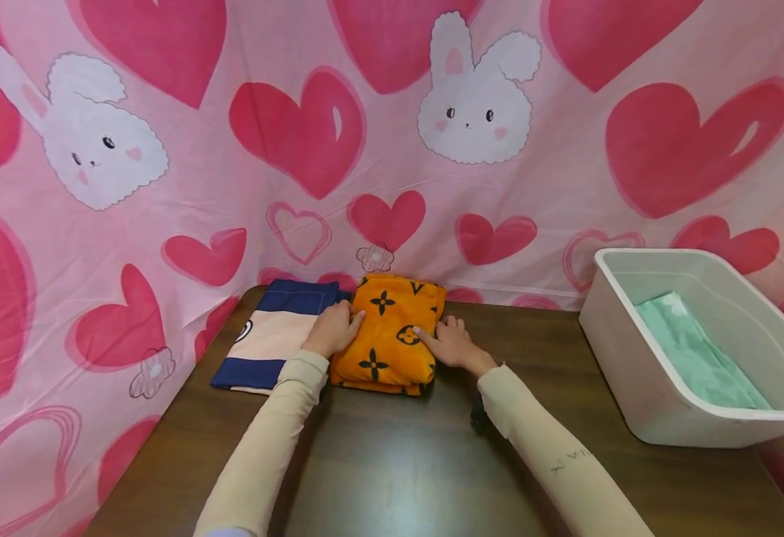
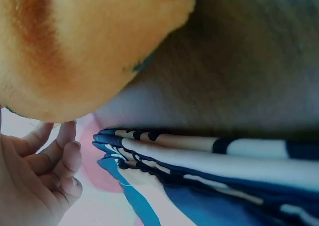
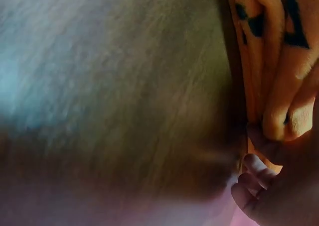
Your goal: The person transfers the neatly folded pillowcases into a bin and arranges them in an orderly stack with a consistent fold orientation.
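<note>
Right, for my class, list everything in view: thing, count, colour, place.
table: one, dark brown, lower half
orange cloth: one, orange with dark motifs, folded, centre
striped cloth: one, navy and peach, left of orange cloth
tub: one, off-white, table's right
mint cloth: one, mint green, inside tub
backdrop: one, pink with hearts and rabbits, behind and left
unclear item: one, black, lower right of orange cloth
sleeves: two, cream, foreground
left fingers: one set, bare, orange cloth's left edge
right fingers: one set, bare, its right edge
</note>
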